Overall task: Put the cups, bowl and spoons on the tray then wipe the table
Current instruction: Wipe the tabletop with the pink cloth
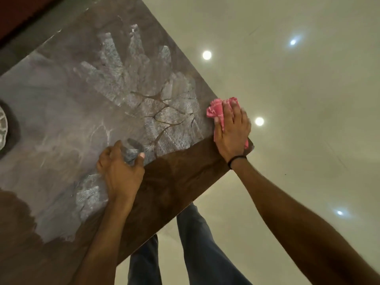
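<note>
The person leans over the table (pixel 82 112), right hand (pixel 232 130) pressed flat with fingers spread on a crumpled pink cloth (pixel 216 112) at the table's far right corner, evidently to wipe out to the edge. The left hand (pixel 121 169) is curled, thumb up, resting near the front edge, probably as a brace; I cannot tell whether it holds anything. Cups, bowl, spoons and tray are out of sight. A dark round object (pixel 6 130) sits at the left edge.
</note>
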